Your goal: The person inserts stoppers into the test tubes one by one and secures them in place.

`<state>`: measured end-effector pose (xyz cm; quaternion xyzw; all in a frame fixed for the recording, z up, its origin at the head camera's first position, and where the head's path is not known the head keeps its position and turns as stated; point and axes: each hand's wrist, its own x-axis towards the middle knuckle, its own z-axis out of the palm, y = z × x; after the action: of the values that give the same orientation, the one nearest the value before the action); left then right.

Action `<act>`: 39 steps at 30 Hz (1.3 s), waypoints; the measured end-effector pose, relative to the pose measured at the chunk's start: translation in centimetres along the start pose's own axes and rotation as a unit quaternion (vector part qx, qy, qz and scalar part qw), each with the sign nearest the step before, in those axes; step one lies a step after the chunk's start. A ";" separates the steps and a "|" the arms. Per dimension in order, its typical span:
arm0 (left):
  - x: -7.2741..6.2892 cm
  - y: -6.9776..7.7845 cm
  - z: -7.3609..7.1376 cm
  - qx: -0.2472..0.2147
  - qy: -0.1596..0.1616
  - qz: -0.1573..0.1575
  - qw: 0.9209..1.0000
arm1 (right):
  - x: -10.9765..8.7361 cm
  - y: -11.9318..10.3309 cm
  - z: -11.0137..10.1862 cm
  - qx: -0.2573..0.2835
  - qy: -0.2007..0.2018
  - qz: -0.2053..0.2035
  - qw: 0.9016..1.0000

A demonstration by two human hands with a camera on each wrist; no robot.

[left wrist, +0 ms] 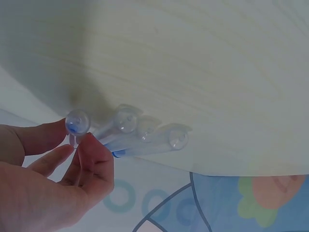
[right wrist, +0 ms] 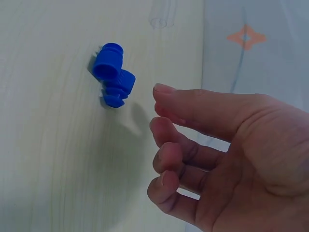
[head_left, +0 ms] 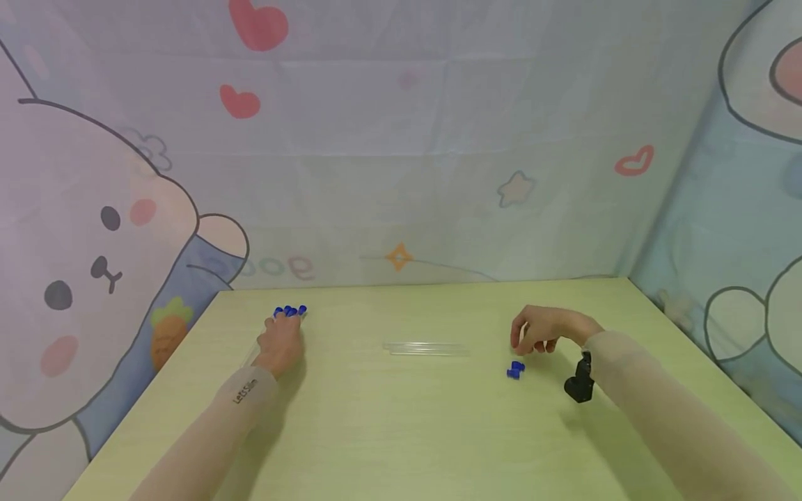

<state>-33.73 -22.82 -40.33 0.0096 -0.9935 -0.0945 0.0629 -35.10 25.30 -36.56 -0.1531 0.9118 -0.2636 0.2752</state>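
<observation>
At the far left of the table my left hand (head_left: 282,342) pinches a clear test tube (left wrist: 77,122), whose rounded end faces the left wrist camera. Blue shows through that tube. Several more test tubes (left wrist: 177,139) lie side by side next to the fingers, and blue caps (head_left: 289,311) show just beyond the hand in the head view. On the right, my right hand (head_left: 540,329) hovers with loosely bent fingers and nothing between them. Two blue ribbed caps (right wrist: 107,62) lie against each other on the table near its fingertips.
Clear tubes (head_left: 427,349) without caps lie crosswise at the middle of the pale wooden table (head_left: 388,424). A printed cloth (head_left: 401,174) hangs behind the table's back edge. A black wrist camera (head_left: 579,381) hangs under the right sleeve.
</observation>
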 end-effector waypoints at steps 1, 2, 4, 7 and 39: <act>0.0 0.0 0.0 0.000 -0.001 0.000 1.000 | 0.0 -0.1 0.1 -0.003 -0.007 0.001 1.000; 0.0 0.0 0.1 0.000 -0.001 0.001 1.000 | 0.0 -0.2 0.3 -0.003 -0.011 0.003 1.000; 0.1 -0.1 0.1 0.000 -0.003 0.002 1.000 | 0.0 -0.4 0.5 -0.006 -0.017 0.003 1.000; 0.0 -0.1 0.2 0.001 -0.003 0.001 1.000 | 0.0 -0.7 0.7 -0.019 -0.023 -0.004 1.000; 0.0 -0.2 0.5 0.005 -0.002 -0.007 1.000 | 0.7 -0.3 1.5 -0.053 -0.010 -0.031 0.998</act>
<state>-33.81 -22.90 -40.88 0.0163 -0.9940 -0.0895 0.0599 -34.72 24.20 -37.77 -0.1985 0.9163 -0.2221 0.2678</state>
